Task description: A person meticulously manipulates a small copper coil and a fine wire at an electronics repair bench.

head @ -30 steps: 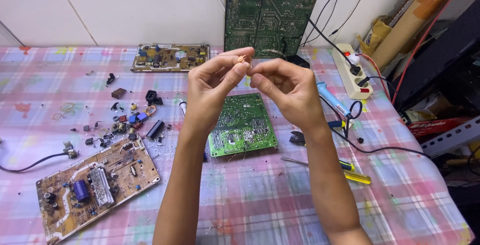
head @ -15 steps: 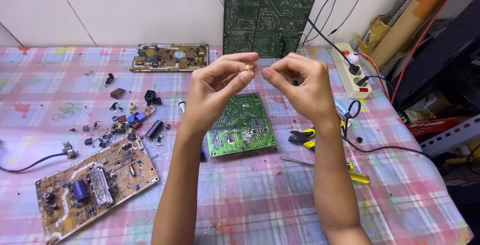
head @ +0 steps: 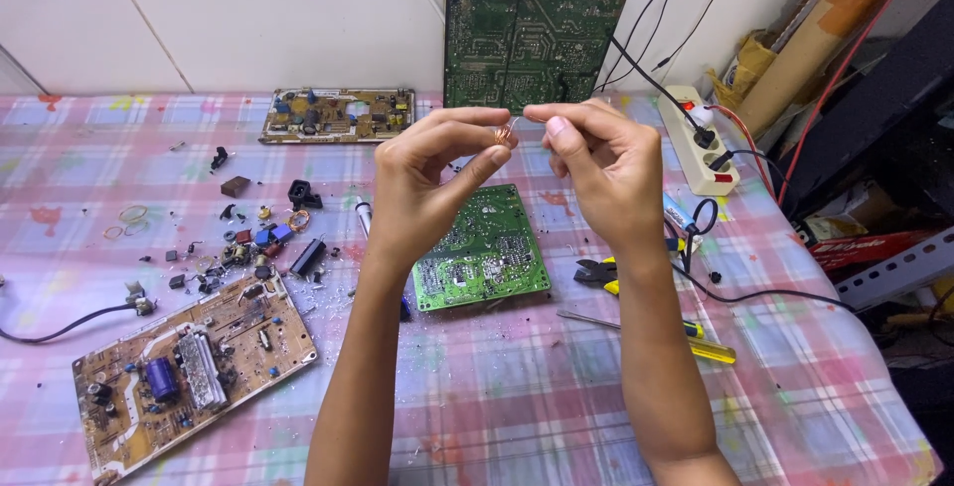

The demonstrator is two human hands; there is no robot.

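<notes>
Both hands are raised above the green board (head: 481,247) that lies flat on the checked cloth (head: 556,397). The left hand (head: 422,193) pinches a small copper coil (head: 505,134) between thumb and forefinger, the other fingers curled loosely under. The right hand (head: 606,173) sits just right of the coil, thumb and forefinger pressed together at a thin wire end that comes off it; the wire itself is too fine to follow. The coil hangs in the air over the far edge of the green board, between the two sets of fingertips.

Behind the green board a larger green board (head: 535,34) leans upright against the white wall. Far left of the green board, near the wall, lies a brown board (head: 338,113) with coloured parts. Near left of the green board lies a tan board (head: 189,367) with a blue capacitor and a metal heat sink. Between that one and the green board, loose parts (head: 263,243) are scattered over the cloth. Just right of the green board lie cutters (head: 596,272) with yellow grips, and nearer than them a screwdriver (head: 656,332) with a yellow handle. Farther right and back, a white power strip (head: 701,148) holds black plugs, its cables trailing across the cloth
</notes>
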